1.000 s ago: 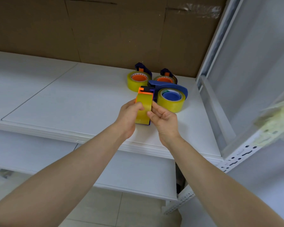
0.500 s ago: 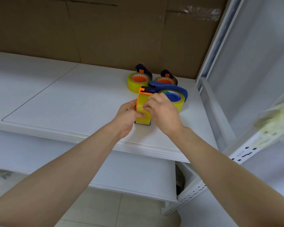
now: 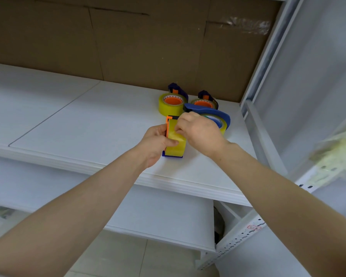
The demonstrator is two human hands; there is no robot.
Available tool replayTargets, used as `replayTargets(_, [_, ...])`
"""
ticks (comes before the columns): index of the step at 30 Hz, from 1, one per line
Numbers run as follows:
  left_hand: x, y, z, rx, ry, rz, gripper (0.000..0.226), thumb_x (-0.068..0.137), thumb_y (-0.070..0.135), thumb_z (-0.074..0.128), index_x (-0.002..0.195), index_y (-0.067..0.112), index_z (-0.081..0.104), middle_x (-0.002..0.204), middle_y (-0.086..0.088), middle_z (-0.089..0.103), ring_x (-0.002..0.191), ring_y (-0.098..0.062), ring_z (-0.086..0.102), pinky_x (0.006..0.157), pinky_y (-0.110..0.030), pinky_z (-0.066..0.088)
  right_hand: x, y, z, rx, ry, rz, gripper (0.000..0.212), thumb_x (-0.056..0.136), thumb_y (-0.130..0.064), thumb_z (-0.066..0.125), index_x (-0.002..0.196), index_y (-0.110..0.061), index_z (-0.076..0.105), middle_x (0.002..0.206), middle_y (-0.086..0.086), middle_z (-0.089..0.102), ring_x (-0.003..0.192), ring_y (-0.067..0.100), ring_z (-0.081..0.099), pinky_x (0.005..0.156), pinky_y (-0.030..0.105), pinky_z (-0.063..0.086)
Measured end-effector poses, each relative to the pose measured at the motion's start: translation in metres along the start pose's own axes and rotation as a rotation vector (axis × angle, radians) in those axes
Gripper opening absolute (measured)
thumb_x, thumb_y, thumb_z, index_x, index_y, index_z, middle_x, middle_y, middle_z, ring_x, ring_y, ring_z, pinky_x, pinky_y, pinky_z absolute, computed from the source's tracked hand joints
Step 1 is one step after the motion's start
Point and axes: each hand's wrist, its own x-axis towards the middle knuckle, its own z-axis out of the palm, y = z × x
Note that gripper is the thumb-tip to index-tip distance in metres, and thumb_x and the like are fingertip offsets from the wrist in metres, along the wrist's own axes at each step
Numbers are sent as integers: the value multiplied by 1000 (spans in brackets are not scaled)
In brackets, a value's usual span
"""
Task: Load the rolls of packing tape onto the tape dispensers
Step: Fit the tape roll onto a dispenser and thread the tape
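Tape roll [image 3: 176, 146], yellow, on edge in a blue and orange dispenser [image 3: 169, 124] near the front of a white shelf [image 3: 84, 124], blue base down on the shelf. Clasped from the left by the left hand [image 3: 155, 145], thumb laid across the yellow face, other fingers hidden behind. Pinched near the top by the right hand [image 3: 199, 130], fingertips curled in on the tape roll just below the orange head of the dispenser; impossible to tell whether a loose end sits between them.

Just behind the right hand, a second dispenser [image 3: 208, 111], blue, lying flat with a yellow roll in it, partly covered by the knuckles. Farther back, close to the brown cardboard [image 3: 128, 47] wall, two more loaded dispensers side by side: back left roll [image 3: 169, 104] with an orange core and a toothed edge showing, back right roll [image 3: 203, 103] half hidden behind the blue handle.

Below, a lower shelf [image 3: 158, 212] and pale floor tiles [image 3: 118, 256]; at the right, a white perforated metal post [image 3: 240, 234].
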Motion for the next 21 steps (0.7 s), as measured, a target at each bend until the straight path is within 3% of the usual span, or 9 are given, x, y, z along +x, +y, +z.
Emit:
replayTargets(2, [-1, 0, -1, 0, 4, -5, 40, 80, -18, 54, 108, 11, 60, 90, 1, 67, 82, -10, 63, 66, -17, 50, 1, -4, 0, -60, -2, -16, 14, 92, -14, 54, 100, -6, 61, 99, 12, 58, 95, 27, 56, 55, 36, 46])
replayTargets(6, [1, 1, 0, -4, 18, -23, 37, 84, -10, 57, 116, 8, 59, 94, 1, 67, 84, -10, 64, 68, -18, 51, 6, -3, -8, -123, -55, 22, 21, 98, -16, 42, 114, -9, 52, 113, 9, 54, 105, 23, 53, 69, 34, 50])
replayTargets(13, [3, 2, 0, 85, 67, -3, 26, 96, 19, 51, 117, 8, 61, 116, -12, 65, 108, -24, 59, 99, -37, 44, 17, 2, -20, -98, -127, 140, 21, 95, -8, 45, 115, -12, 49, 109, 10, 61, 94, 32, 61, 61, 37, 43])
replayTargets(15, [1, 2, 1, 82, 60, -29, 25, 94, 22, 54, 112, 7, 62, 114, -11, 66, 105, -25, 61, 96, -36, 46, 17, 2, -19, -52, -105, 189, 19, 94, -10, 46, 112, -14, 51, 106, 9, 63, 93, 33, 61, 63, 37, 43])
replayTargets(19, [-3, 0, -4, 121, -79, -20, 36, 67, 13, 70, 103, 12, 66, 97, -7, 70, 87, -18, 65, 78, -26, 49, 14, -2, -18, -15, -78, 253, 18, 94, -13, 47, 111, -12, 51, 107, 9, 62, 95, 32, 61, 63, 35, 39])
replayTargets(21, [-6, -1, -5, 98, -118, -3, 25, 75, 8, 72, 98, 15, 67, 91, -3, 72, 82, -12, 68, 74, -21, 53, 13, -4, -19, -9, -61, 268, 19, 93, -13, 46, 112, -12, 50, 108, 9, 61, 93, 31, 61, 62, 35, 41])
